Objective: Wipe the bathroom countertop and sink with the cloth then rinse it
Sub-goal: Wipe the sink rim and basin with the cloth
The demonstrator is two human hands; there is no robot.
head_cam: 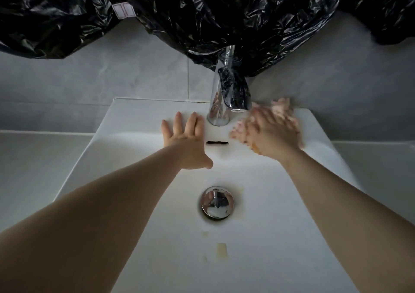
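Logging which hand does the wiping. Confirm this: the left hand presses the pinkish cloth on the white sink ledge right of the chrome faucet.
Wrong hand. In the head view the right hand presses the pinkish cloth on the white sink ledge right of the chrome faucet; the left hand lies flat, empty.

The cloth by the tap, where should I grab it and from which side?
Grab the bunched pink cloth at its far puffy end near the wall, coming from above on the right. The right hand presses its near part flat, and the tap blocks the left side.

Pale pink cloth (279, 110), blurred, seemingly bunched on the white sink (143, 117) rim's back-right part.
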